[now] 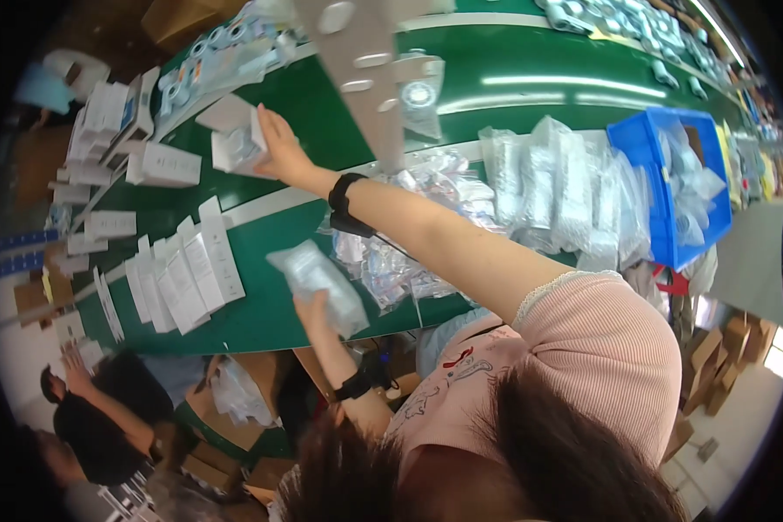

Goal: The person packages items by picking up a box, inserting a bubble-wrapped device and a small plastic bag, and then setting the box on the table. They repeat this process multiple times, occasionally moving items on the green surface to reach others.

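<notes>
An open white box (224, 157) with its flap raised is gripped along its right side by my right hand (282, 146), just above the green bench. Something in clear plastic shows inside the box; I cannot make out what. Nearer to me, my left hand (317, 315) is closed around a clear bubble-wrapped packet (331, 291), held over the near part of the bench. To the right of that packet spreads a pile of small plastic bags (391, 274), partly hidden under my right forearm.
Flat white cartons (183, 274) lie in a row at left, and closed white boxes (165, 165) stand behind them. Bubble-wrapped packets (570, 183) and a blue bin (661, 217) fill the right side. A metal post (357, 78) rises mid-bench. Another person (104, 409) is at lower left.
</notes>
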Tool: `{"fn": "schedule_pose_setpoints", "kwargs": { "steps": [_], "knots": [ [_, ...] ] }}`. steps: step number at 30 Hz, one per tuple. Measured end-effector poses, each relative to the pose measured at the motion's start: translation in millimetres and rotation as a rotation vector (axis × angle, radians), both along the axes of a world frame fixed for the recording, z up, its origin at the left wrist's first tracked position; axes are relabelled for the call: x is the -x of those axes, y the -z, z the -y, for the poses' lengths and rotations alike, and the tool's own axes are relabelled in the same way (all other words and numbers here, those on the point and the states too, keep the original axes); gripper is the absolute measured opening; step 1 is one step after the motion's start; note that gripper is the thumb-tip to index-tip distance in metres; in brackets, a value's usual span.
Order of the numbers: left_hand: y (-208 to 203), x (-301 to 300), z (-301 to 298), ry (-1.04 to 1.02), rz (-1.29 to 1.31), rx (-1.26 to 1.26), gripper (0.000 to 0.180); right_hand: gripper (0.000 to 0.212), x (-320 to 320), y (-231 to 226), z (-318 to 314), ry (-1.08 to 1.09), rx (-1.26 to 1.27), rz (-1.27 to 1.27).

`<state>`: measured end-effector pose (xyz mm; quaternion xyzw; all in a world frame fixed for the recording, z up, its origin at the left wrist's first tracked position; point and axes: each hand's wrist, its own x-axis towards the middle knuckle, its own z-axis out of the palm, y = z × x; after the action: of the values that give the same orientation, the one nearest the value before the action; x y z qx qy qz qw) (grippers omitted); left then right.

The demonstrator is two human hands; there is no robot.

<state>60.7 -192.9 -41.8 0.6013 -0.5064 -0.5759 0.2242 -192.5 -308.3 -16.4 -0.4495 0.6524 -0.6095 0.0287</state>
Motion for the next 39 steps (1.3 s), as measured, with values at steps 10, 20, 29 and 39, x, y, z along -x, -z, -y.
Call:
{"fn": "schedule_pose_setpoints", "kwargs": {
  "steps": [10, 20, 29, 39],
  "knots": [
    [-183.7, 82.1, -93.2, 0.512, -0.506, -0.368, 0.065, 0.037, 27.9, -130.6, -335.0, -0.295, -0.180, 0.269],
    [-163.2, 277.5, -261.0, 1.376, -0.457, 0.701, 0.056, 0.075, 105.9, -132.3, -539.4, 0.580, -0.406, 0.191],
    [-136.5, 200.5, -173.9, 0.767, -0.462, 0.141, 0.026, 0.084, 133.3, -115.0, -554.5, 0.631, -1.506, -0.324],
    [-74.4, 23.6, 97.8, 0.076, 0.795, 1.127, 0.062, 0.048, 129.3, -174.4, -399.4, 0.322, -0.773, -0.400]
  ]
}}
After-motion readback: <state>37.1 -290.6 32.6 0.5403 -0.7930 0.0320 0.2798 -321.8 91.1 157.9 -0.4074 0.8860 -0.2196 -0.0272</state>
